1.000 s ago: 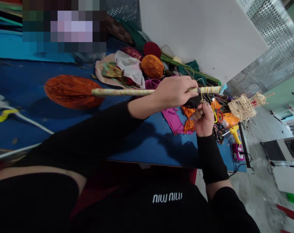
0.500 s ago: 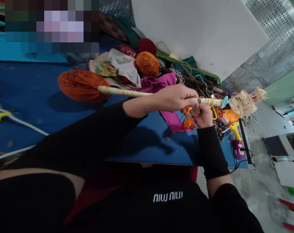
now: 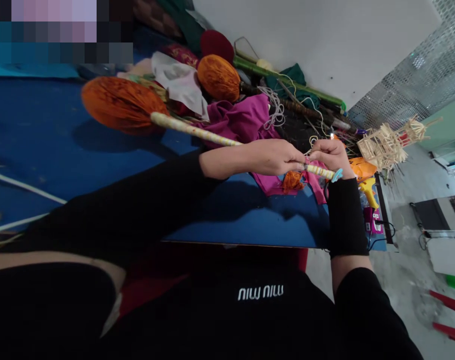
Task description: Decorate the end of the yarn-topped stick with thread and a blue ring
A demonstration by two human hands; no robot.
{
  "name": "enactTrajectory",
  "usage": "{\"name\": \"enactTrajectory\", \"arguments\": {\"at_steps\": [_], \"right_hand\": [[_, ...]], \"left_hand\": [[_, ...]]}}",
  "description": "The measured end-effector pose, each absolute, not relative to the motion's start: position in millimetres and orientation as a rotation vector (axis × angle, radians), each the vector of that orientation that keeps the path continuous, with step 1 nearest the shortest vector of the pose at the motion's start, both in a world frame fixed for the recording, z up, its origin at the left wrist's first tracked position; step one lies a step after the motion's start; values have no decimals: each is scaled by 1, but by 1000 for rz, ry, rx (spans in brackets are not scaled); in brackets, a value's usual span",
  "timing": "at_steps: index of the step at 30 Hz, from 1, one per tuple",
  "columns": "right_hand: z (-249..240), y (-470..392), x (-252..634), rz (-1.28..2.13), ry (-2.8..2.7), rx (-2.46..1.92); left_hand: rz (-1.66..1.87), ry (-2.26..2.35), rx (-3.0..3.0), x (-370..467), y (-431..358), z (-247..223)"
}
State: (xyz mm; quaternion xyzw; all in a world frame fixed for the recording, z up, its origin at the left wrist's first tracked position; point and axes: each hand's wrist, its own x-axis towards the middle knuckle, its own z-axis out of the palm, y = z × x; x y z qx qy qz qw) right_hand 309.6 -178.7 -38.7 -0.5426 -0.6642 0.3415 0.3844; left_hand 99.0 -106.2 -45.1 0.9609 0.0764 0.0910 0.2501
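Note:
A long stick (image 3: 197, 131), wrapped in pale yellow and white, slants across the table. At its left end is a large ball covered in orange cloth (image 3: 118, 105); a light blue tie (image 3: 337, 174) is at its right end. My left hand (image 3: 276, 157) is closed around the stick near that right end. Just beside it, my right hand (image 3: 332, 156) is pinched above the wrapping, and what its fingertips hold is too small to make out. A thin pale cord (image 3: 313, 143) loops close to those fingers. Below the hands lies a scrap of orange cloth (image 3: 293, 181).
Magenta cloth (image 3: 238, 117), white cloth (image 3: 180, 82) and a second orange ball (image 3: 218, 77) lie behind the stick on the blue table (image 3: 35, 140). A yellow glue gun (image 3: 369, 192), a purple power strip (image 3: 373, 220) and a straw-coloured stick structure (image 3: 381, 145) are at the right.
My right hand has gone from under the stick to above it, its fingers now pinched. The stick's right end has tipped down towards me, its blue tie now in front of my right wrist.

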Motion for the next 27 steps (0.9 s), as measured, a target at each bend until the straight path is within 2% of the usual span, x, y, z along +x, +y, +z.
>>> {"name": "enactTrajectory", "arguments": {"at_steps": [3, 6, 12, 18, 22, 27], "right_hand": [[-38, -181, 313, 791, -1865, -1415], [-36, -188, 308, 545, -2053, -1500], [-33, -211, 275, -549, -2138, -1732], [-41, -219, 263, -1294, -1966, -1488], [-50, -217, 268, -1439, -1880, -1516], [-55, -217, 270, -1449, -1862, -1596]], "left_hand": [[135, 305, 2764, 101, -112, -46], [53, 483, 2874, 103, -118, -47], [309, 612, 2806, 102, -117, -46], [507, 654, 2726, 99, -116, -37], [519, 706, 2727, 99, -118, -33], [561, 715, 2718, 100, -116, -32]]}}
